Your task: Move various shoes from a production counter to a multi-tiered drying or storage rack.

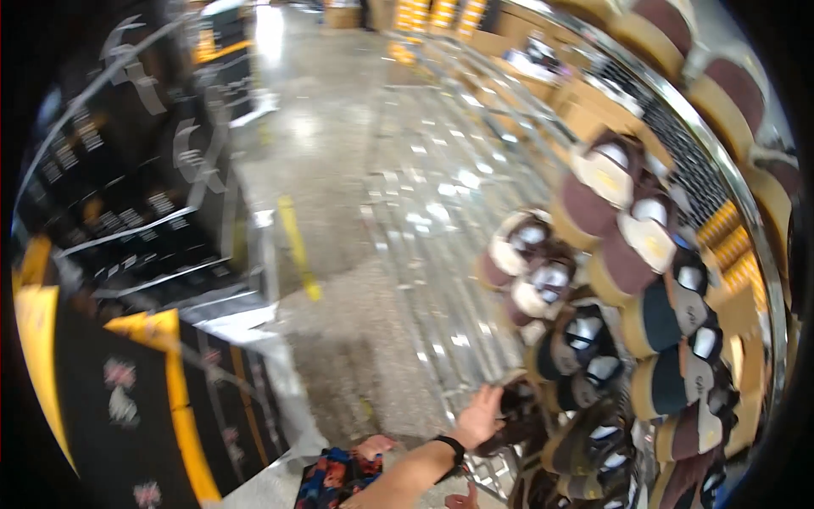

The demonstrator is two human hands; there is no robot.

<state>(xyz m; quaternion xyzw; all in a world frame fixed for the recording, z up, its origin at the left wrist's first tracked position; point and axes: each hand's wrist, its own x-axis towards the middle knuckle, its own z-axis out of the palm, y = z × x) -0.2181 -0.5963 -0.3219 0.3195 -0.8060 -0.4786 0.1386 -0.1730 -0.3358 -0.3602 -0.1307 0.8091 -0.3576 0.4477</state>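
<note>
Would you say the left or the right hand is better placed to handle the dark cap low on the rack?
Probably the right hand: it already touches the dark cap on the cap rack. The left hand barely shows at the lower edge.

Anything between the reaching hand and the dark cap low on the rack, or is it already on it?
Nothing lies between them. In the head view, the right hand with the black wristband already touches the dark cap on the rack; the fingers are blurred.
</note>
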